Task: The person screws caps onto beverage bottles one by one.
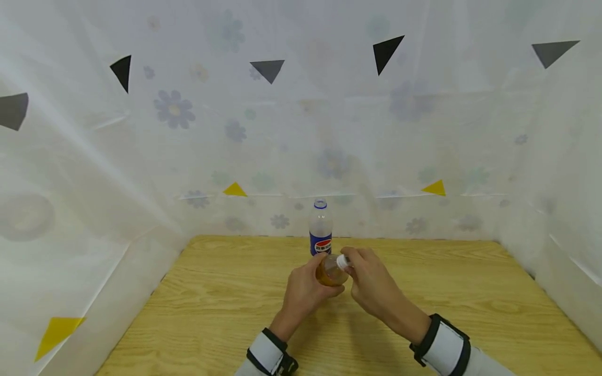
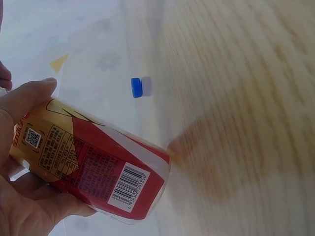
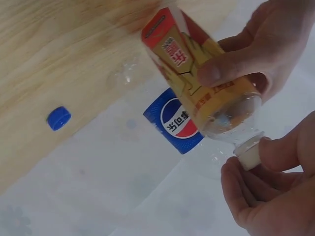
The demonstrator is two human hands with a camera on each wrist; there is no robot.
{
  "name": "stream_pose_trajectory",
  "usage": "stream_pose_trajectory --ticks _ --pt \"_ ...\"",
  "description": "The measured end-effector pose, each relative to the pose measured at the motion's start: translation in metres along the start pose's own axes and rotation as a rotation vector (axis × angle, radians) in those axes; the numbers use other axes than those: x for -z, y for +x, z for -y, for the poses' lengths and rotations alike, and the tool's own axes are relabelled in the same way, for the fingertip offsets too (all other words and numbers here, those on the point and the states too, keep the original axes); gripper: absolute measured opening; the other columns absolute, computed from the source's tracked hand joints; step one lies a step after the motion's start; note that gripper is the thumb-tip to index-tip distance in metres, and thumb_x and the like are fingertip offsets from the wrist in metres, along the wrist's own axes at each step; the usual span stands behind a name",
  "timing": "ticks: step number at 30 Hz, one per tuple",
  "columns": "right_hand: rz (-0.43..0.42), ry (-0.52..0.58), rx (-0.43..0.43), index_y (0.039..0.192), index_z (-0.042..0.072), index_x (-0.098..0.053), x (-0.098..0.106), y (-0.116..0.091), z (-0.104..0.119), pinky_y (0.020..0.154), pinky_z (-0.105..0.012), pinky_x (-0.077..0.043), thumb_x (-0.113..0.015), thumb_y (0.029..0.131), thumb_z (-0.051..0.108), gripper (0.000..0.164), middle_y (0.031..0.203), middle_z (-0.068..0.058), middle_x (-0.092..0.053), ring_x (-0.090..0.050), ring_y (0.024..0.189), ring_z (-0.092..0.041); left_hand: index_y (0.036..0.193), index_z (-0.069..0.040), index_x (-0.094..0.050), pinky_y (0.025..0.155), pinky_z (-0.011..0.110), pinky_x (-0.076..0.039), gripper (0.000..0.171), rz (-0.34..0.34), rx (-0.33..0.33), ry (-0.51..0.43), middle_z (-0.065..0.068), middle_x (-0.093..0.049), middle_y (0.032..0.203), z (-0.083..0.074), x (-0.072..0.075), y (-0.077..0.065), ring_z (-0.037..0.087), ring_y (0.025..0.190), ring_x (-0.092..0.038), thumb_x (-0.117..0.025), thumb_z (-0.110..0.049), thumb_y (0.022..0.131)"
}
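My left hand (image 1: 305, 288) grips a drink bottle (image 2: 106, 162) with a red and gold label, fingers and thumb wrapped around its body. The bottle is tilted, with its neck toward my right hand (image 1: 376, 284). Fingers and thumb of that hand pinch the white cap (image 3: 249, 155) at the bottle's mouth. Whether the cap is loose on the neck I cannot tell. Just behind stands a clear Pepsi bottle (image 1: 321, 224), upright and uncapped, with a blue label. A blue bottle cap (image 3: 59, 118) lies on the table, apart from both hands.
The wooden table (image 1: 226, 292) spreads out on both sides of the hands. White flower-print sheeting (image 1: 301, 130) hangs along the back and sides, with black, grey and yellow triangles on it.
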State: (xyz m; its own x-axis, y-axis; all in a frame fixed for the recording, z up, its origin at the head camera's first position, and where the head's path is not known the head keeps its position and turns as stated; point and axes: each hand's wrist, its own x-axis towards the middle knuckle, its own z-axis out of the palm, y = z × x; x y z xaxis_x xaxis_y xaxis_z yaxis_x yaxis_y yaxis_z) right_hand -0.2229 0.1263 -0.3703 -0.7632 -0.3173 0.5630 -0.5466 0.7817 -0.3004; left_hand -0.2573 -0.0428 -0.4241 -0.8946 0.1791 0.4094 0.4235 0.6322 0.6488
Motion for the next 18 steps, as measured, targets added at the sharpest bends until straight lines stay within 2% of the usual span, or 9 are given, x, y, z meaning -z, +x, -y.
stream_pose_trajectory --ticks 7,18 --pt "-0.129 -0.086 0.137 0.110 -0.001 -0.064 -0.012 -0.004 -0.012 0.072 -0.037 -0.054 -0.069 0.082 -0.012 0.031 0.093 -0.011 -0.062 -0.059 0.086 -0.025 0.130 -0.021 -0.063 0.080 0.032 -0.060 0.066 0.020 -0.008 -0.012 0.004 -0.074 0.117 -0.001 0.000 -0.001 0.019 0.099 -0.073 -0.093 -0.034 0.072" --pt "-0.168 -0.090 0.144 0.104 -0.002 -0.063 -0.015 -0.002 -0.010 0.073 -0.039 -0.051 -0.068 0.079 -0.016 0.029 0.091 -0.011 -0.061 -0.058 0.085 -0.026 0.132 -0.019 -0.062 0.080 0.031 -0.060 0.068 0.009 -0.014 0.015 0.006 -0.074 0.118 -0.001 -0.002 -0.001 0.020 0.100 -0.073 -0.092 -0.035 0.073"
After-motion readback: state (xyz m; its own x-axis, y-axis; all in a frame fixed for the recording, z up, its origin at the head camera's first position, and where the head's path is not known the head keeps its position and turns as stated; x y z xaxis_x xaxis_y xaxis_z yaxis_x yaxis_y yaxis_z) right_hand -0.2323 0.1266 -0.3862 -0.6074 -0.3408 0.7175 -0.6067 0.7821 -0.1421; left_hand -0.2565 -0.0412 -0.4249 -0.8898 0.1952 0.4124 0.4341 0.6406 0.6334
